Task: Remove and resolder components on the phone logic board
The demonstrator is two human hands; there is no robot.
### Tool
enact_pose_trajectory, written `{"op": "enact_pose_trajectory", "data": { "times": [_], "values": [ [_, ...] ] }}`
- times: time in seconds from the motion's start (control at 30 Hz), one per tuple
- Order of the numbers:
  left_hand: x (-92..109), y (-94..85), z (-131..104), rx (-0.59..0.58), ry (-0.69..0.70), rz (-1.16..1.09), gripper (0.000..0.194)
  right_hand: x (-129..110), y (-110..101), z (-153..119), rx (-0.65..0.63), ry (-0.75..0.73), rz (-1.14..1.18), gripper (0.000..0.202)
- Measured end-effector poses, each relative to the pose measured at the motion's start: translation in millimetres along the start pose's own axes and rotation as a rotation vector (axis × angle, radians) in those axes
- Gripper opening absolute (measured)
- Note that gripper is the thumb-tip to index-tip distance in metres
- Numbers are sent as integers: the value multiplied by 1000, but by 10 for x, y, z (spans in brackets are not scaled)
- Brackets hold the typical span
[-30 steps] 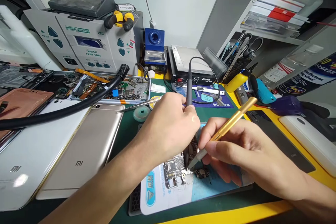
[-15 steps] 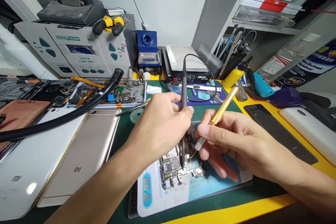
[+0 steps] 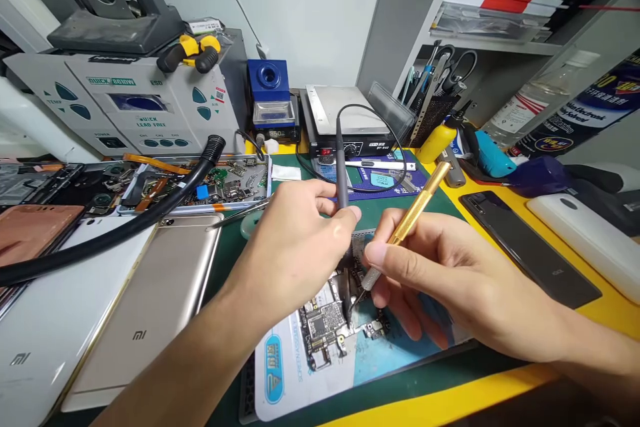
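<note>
Pinched in my left hand (image 3: 305, 240) is a dark soldering iron (image 3: 341, 170), nearly upright, its cord leaving the top. The iron's tip points down at a phone circuit board (image 3: 323, 333). My right hand (image 3: 440, 267) grips a gold craft knife (image 3: 415, 210) with a knurled silver collar, slanted down to the left. The knife's thin end lies close beside the iron's tip; whether they touch I cannot tell. Under the board is a white and blue mat (image 3: 290, 387). My left fingers cover part of the iron, and the board's far part is partly hidden.
Left stand a hot-air station (image 3: 125, 110) with a black hose (image 3: 165, 207), and phones (image 3: 150, 293) lying flat. Loose parts fill a tray (image 3: 267, 177). Behind are a blue soldering station (image 3: 270, 87) and a heating plate (image 3: 335, 110). A dark phone (image 3: 530, 247) lies right.
The view has shifted slightly, moving the bench leftward in the frame. My right hand has brought the knife's end nearer the iron's tip. Both hands keep their tools.
</note>
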State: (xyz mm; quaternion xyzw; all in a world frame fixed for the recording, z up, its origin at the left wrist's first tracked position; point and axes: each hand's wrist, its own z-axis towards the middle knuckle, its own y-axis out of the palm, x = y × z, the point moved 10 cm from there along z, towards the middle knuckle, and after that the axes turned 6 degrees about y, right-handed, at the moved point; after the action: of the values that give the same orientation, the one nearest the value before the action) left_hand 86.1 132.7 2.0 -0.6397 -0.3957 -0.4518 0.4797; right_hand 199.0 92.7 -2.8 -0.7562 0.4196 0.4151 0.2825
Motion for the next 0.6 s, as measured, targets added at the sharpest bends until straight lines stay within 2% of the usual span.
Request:
{"op": "enact_pose_trajectory", "data": {
  "times": [0.6],
  "values": [
    [9, -42, -11, 17, 6, 102, 17, -2, 46, 7, 27, -29, 17, 24]
  ]
}}
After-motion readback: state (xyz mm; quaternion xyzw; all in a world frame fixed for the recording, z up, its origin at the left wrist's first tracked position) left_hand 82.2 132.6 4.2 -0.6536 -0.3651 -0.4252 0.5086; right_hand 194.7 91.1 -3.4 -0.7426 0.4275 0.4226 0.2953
